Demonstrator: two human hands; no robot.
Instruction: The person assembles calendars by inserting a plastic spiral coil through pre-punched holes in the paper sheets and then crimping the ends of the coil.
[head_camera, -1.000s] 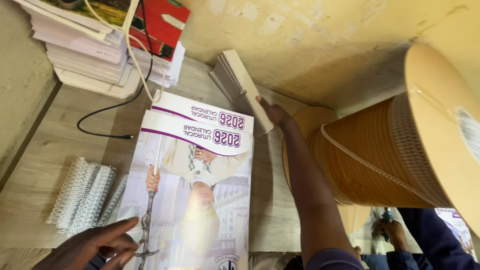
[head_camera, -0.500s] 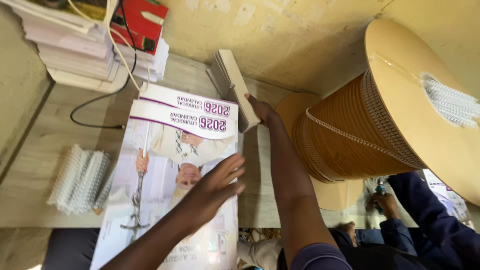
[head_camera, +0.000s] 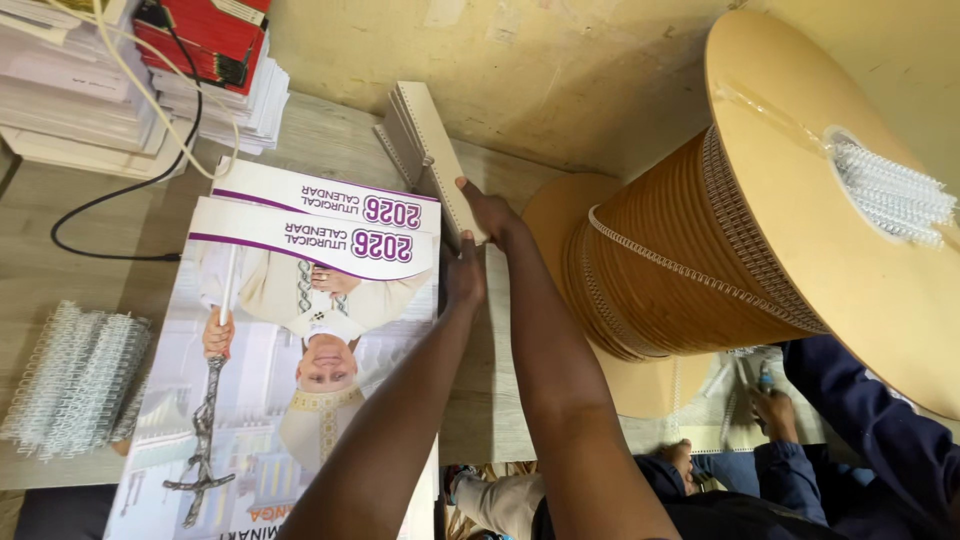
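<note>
Large glossy calendar sheets (head_camera: 300, 330), each with a purple band and a picture of a robed figure holding a staff, lie stacked on the wooden table (head_camera: 100, 215). The top sheet sits slightly lower than the one beneath. My left hand (head_camera: 463, 275) curls over the stack's upper right edge. Just beyond it, my right hand (head_camera: 487, 212) grips the near end of a leaning stack of white wire-bound pads (head_camera: 420, 130) by the wall. The two hands are almost touching.
A big cardboard spool of binding wire (head_camera: 720, 250) fills the right side. White wire combs (head_camera: 75, 380) lie at the left. Paper stacks (head_camera: 70, 90), a red box (head_camera: 200, 35) and cables sit at the back left. Another person's hands (head_camera: 770, 410) and blue sleeve work at the lower right.
My left hand has travelled from the lower left, across the calendar, to its upper right edge. A second sheet now shows above the top one. My right hand has stayed at the pads.
</note>
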